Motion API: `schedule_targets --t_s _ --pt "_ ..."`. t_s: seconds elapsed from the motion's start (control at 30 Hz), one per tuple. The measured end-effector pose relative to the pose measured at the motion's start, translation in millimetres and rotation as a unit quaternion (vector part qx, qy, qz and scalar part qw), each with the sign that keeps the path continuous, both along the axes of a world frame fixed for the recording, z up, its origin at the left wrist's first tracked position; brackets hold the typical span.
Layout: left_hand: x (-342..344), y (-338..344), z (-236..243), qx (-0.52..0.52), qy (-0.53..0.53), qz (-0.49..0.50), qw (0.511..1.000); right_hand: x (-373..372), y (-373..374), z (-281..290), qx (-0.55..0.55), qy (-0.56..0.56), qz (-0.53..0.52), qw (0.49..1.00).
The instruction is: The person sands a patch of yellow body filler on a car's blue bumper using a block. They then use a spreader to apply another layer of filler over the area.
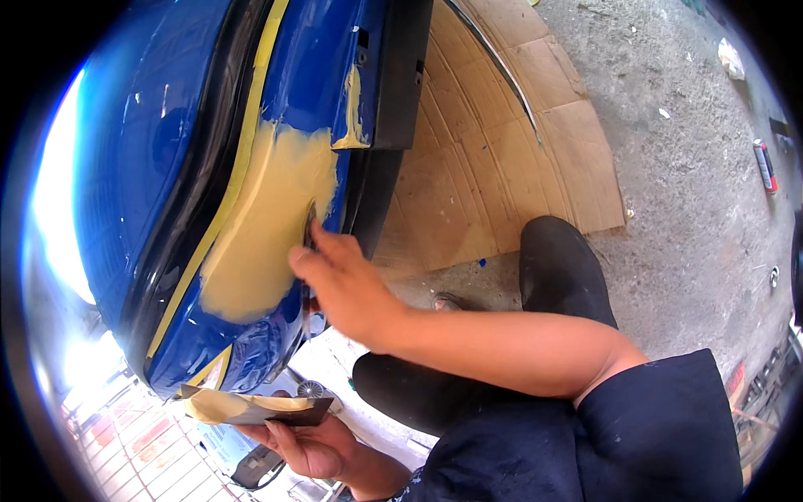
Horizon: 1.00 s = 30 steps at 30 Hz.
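Note:
A blue car body panel [305,71] carries a broad patch of yellowish body filler [259,217], with a smaller smear near the panel's upper right edge. My right hand [339,276] is closed at the right border of the patch. A thin dark spreader blade shows at its fingertips against the panel; most of the tool is hidden by the hand. Lower down, my left hand [305,443] grips a flat dark mixing board [314,414] from below. Wet yellowish filler [222,406] lies on the board's left part.
Yellow masking tape [222,219] runs along a black trim strip beside the patch. A flattened cardboard sheet [502,151] covers part of the concrete floor [652,109]. A small can [764,167] lies at the far right. My knees are bent below the panel.

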<state>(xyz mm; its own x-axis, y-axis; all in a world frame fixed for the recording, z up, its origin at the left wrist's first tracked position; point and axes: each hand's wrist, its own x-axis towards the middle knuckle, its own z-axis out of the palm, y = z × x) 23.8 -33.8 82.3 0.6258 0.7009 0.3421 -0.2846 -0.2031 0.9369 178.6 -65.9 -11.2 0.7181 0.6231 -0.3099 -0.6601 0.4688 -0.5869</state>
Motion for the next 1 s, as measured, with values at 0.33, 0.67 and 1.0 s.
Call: schedule_targets --t_s 0.33,0.67,1.0 --pt "-8 5 3 -0.006 -0.026 -0.048 0.998 11 -40 -22 0.112 0.105 0.1 0.983" --pt "-3 3 4 0.0 -0.011 -0.032 0.999 65 -40 -18 0.139 0.233 0.06 0.961" --pt "4 -2 2 -0.005 -0.006 0.007 1.0 25 -20 6 -0.078 -0.094 -0.022 0.992"
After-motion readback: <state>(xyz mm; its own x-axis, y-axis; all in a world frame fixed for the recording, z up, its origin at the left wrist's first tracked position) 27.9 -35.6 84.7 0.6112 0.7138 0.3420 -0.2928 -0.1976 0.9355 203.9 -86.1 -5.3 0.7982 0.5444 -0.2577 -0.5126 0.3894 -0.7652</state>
